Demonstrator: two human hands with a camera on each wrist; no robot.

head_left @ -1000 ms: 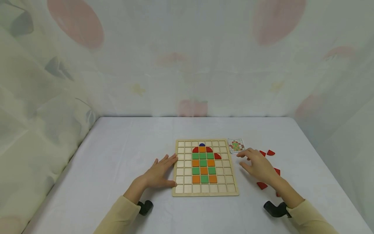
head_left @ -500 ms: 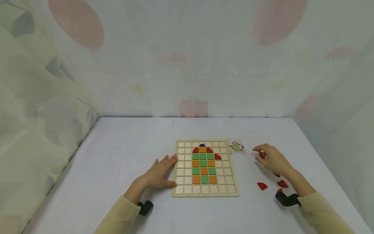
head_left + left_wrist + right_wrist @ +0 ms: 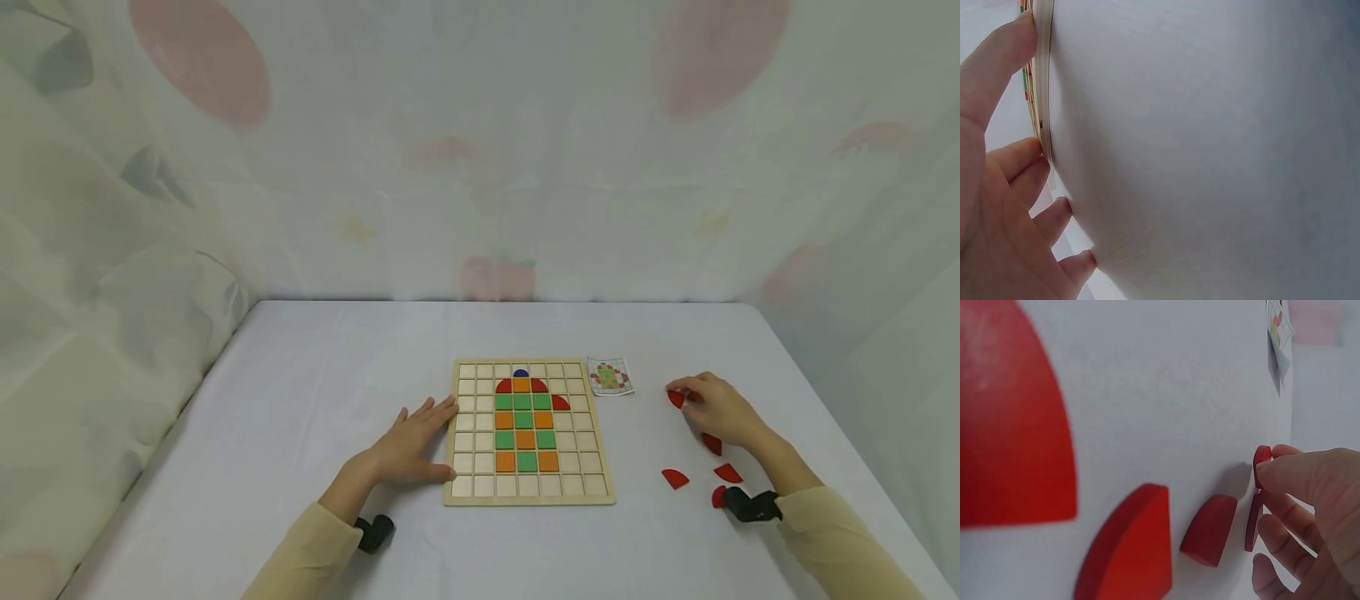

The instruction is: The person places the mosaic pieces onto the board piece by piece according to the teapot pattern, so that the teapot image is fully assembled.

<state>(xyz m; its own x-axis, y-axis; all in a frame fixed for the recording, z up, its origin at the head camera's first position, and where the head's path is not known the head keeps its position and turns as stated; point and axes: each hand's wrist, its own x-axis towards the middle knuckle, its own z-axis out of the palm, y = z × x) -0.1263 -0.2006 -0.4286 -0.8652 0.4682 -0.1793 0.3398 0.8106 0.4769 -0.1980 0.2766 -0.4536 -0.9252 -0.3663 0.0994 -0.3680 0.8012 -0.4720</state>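
Observation:
My left hand [image 3: 411, 446] lies with fingers spread along the left edge of a wooden grid board [image 3: 462, 392], thumb and fingertips touching its side. Green and orange square tiles fill the board's middle, with red quarter-round tiles and a blue rounded tile [image 3: 521, 373] at the top. To the right of the board, my right hand [image 3: 722, 412] pinches a red quarter-round tile [image 3: 676, 398] between thumb and index finger. In the right wrist view that pinched tile [image 3: 1259, 464] stands on edge, and a second red tile [image 3: 1252, 522] sits right under the fingers.
Several loose red quarter-round tiles [image 3: 675, 478] lie on the white table [image 3: 337, 358] near my right wrist. A small printed pattern card [image 3: 611, 377] rests by the board's upper right corner. Black wrist cameras [image 3: 750, 505] stick out from the cuffs.
My right hand has moved right, away from the board and card, to the loose red tiles and now pinches one. My left hand has stayed at the board's edge.

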